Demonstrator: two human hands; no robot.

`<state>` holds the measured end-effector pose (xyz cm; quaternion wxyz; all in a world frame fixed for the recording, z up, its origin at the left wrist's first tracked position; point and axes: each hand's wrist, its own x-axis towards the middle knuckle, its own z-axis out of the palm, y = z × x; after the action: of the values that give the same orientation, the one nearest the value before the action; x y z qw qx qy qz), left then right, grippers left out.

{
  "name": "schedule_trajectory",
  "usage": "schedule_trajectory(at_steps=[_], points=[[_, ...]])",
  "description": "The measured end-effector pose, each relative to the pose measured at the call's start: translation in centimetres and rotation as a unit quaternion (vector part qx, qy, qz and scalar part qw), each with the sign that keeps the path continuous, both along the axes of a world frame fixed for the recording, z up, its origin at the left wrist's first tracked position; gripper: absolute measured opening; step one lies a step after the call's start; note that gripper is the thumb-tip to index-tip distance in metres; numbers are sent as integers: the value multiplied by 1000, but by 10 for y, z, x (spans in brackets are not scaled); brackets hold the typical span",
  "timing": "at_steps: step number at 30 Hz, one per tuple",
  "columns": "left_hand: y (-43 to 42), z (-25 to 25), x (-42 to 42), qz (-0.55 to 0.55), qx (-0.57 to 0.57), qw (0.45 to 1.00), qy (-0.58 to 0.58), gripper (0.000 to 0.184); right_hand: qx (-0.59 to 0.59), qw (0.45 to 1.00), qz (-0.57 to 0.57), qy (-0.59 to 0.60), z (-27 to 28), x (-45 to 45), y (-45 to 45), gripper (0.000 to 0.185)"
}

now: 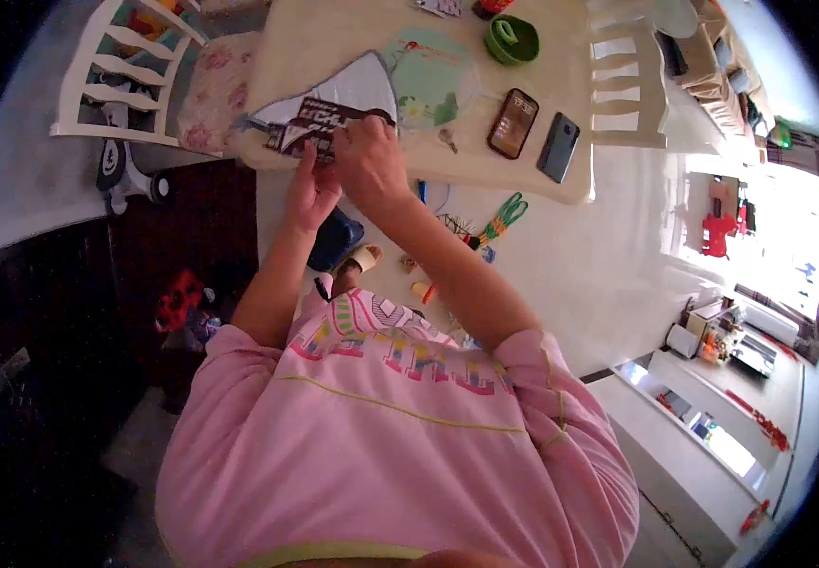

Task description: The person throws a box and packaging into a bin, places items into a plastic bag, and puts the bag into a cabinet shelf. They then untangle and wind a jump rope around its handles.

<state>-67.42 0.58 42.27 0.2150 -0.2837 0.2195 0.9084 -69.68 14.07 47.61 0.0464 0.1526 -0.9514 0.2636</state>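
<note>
A dark maroon cloth with white lettering (315,123) lies near the table's front edge, on top of a pale grey-white cloth with a dark border (357,83). My right hand (370,156) is closed on the right part of the maroon cloth, fingers bent down over it. Just left of it, my left hand (313,189) pinches the cloth's near edge, its fingers pointing away from me. The two hands are close together, and the cloth between the fingertips is partly hidden.
On the cream table (471,161) are a green bowl (512,40), a lit phone (514,123), a second dark phone (559,147), a key (447,140) and a green printed mat (424,76). White chairs (125,80) stand left and right. Colourful cords (502,218) lie on the floor.
</note>
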Motion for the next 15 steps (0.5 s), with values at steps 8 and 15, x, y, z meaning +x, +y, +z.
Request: schedule_trajectory(at_steps=[8, 15], points=[[-47, 22, -14, 106, 98, 988, 60, 31, -255, 955, -145, -49, -15, -3, 36, 36], [-107, 32, 2, 146, 27, 983, 107, 34, -281, 826, -320, -368, -114, -13, 51, 61]])
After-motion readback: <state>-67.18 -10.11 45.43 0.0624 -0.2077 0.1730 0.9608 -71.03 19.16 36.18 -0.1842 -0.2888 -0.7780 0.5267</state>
